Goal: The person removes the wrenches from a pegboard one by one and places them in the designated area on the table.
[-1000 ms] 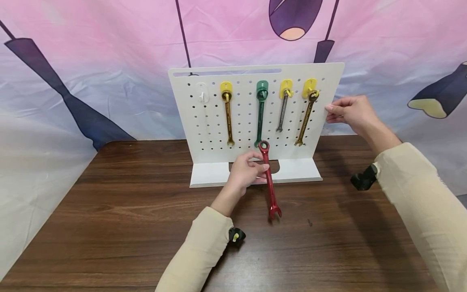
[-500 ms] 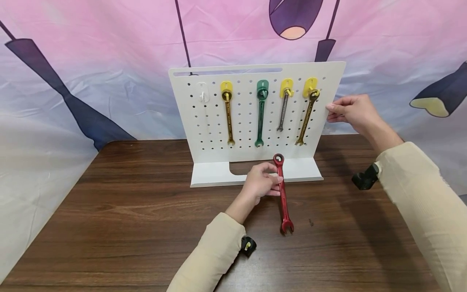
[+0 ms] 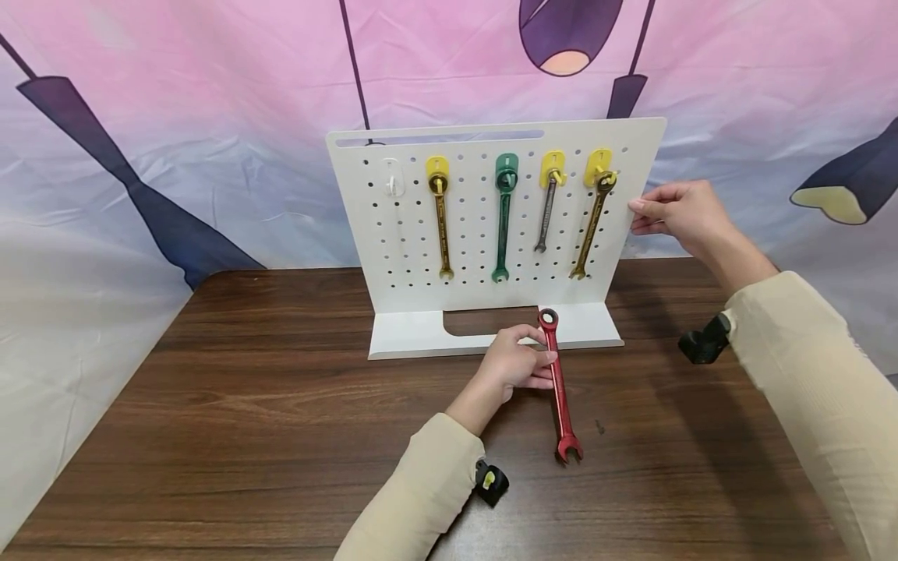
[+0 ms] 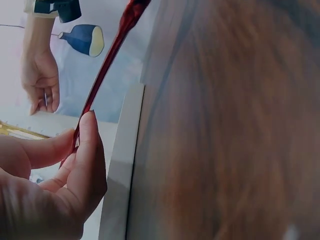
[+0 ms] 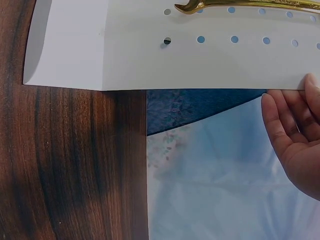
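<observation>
My left hand (image 3: pixel 515 360) pinches a red combination wrench (image 3: pixel 559 397) between thumb and fingers near its ring end. The wrench slants in front of the white pegboard's base, its open end pointing down toward me. In the left wrist view, thumb and fingertips grip the red shaft (image 4: pixel 102 72). At the pegboard (image 3: pixel 477 296), my right hand (image 3: pixel 691 214) pinches the right edge, thumb in front and fingers behind. On the board's hooks hang a gold wrench (image 3: pixel 442 226), a green wrench (image 3: pixel 503 226), a small grey wrench (image 3: pixel 546 214) and another gold wrench (image 3: pixel 591 234).
A white hook (image 3: pixel 391 179) at the board's left has nothing on it. The pegboard's foot stands on a dark wooden table (image 3: pixel 245 405), close to its back edge. Behind hangs a pink and blue printed cloth (image 3: pixel 231 117).
My left hand has carried the red wrench right and toward me, away from the board, which uncovers the green wrench's lower end. The right hand stays at the board's edge.
</observation>
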`<state>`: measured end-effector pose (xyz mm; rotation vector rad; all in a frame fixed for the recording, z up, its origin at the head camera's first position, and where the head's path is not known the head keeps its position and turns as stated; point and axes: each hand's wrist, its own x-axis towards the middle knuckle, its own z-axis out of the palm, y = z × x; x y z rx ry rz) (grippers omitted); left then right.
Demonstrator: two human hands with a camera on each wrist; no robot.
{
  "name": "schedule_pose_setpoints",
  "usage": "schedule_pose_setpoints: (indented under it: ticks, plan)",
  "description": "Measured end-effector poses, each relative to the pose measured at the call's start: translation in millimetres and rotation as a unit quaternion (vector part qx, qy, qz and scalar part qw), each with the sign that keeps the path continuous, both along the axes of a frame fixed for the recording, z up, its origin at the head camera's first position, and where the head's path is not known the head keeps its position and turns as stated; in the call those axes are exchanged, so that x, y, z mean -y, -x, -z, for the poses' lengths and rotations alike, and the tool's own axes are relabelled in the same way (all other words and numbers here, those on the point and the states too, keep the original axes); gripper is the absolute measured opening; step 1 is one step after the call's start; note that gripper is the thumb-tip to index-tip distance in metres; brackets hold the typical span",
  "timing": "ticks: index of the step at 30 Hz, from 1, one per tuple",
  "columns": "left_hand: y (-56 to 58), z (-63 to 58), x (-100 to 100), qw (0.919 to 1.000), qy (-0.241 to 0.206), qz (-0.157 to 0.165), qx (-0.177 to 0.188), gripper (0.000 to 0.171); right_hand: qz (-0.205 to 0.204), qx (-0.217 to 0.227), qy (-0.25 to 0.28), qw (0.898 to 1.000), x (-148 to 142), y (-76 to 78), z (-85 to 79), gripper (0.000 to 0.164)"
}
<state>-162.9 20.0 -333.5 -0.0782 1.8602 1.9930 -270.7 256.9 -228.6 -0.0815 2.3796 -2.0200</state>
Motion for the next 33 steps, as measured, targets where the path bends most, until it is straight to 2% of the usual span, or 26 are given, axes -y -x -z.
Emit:
schedule_pose_setpoints:
  ticks: [12, 22, 33]
  plan:
    - [1.0, 5.5, -6.9, 0.9982, 0.031, 0.035, 0.037, 0.014, 0.004, 0.002, -0.004, 1.000, -0.8, 0.9, 0.5, 0.012]
    - [0.7, 8.5, -11.1, 0.9954, 0.036, 0.054, 0.070, 0.014, 0.003, 0.004, -0.002, 1.000, -0.3, 0.9, -0.7, 0.012]
    - [-2.3, 6.8, -10.4, 0.9928, 0.038, 0.073, 0.087, 0.017, 0.003, 0.009, -0.004, 1.000, -0.5, 0.9, -1.0, 0.012]
